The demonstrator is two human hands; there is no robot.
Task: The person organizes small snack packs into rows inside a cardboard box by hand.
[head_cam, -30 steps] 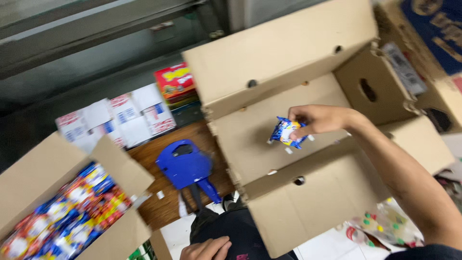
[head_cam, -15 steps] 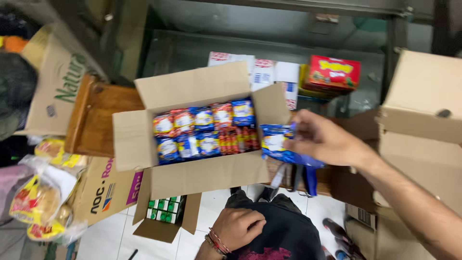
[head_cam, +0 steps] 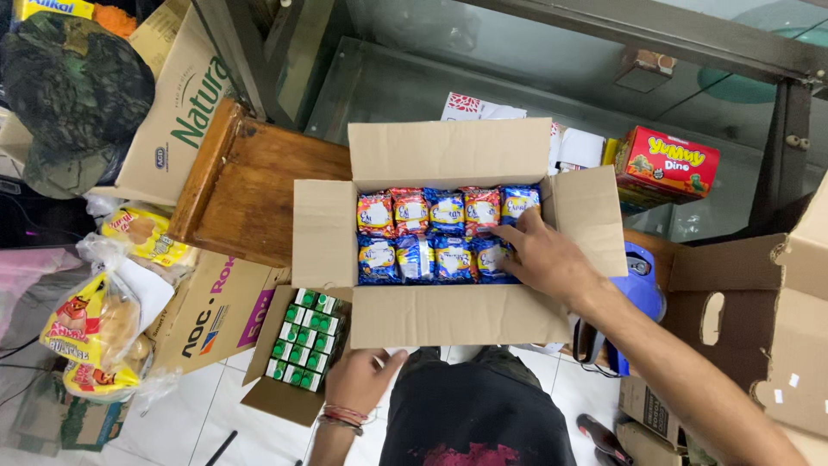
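Head view: open cardboard box of snack packets at centre, two rows packed tight, red and blue wrappers. Right hand reaching in over the box's right flap, resting on the blue packets at the right end of the near row, fingers loosely spread and pressing down, clamped on nothing that shows; any packet under the palm hidden. Left hand just below the box's near wall, half curled, fingers relaxed, holding nothing, beside the small carton of green-topped packs. Likely trouble: rows already full, so a hard push could crush or buckle a wrapper; box perched partly on the wooden stool to its left, so weight on the right side could tip it.
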